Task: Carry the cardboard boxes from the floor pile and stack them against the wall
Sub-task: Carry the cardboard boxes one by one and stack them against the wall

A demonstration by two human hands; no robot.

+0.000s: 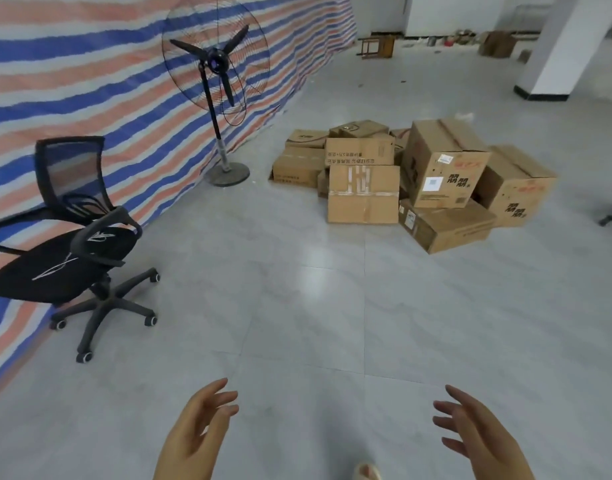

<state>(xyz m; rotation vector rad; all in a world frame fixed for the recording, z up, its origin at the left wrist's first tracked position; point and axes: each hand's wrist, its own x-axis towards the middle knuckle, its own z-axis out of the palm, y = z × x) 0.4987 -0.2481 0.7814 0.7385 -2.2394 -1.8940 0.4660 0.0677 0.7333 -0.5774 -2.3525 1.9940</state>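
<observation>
A: Hands first. Left hand at bottom centre-left, fingers spread and loosely extended, palm turned inward, holding nothing. Right hand at bottom right, same pose mirrored: fingers apart, slightly bent, nothing in them. Both are raised over bare floor, well apart from each other.

B: Contact with any box?

A: None. The pile of cardboard boxes lies on the floor well ahead of the hands, right of centre. A toe of a sandal shows at the bottom edge between the hands.

B: Box states?

A: All the ones facing the camera appear closed. The taped box at the front stands square with pale tape marks on its face. The tall box with white labels sits tilted on top of a flat box that lies at an angle. Another printed box leans just beside it on the right. Smaller boxes lie behind, jumbled. Contents cannot be told.

B: Surroundings?

A: Striped tarpaulin covers the left wall. A standing fan is beside it, near the pile. A black office chair stands closer, against the tarpaulin. White pillar far right.
</observation>
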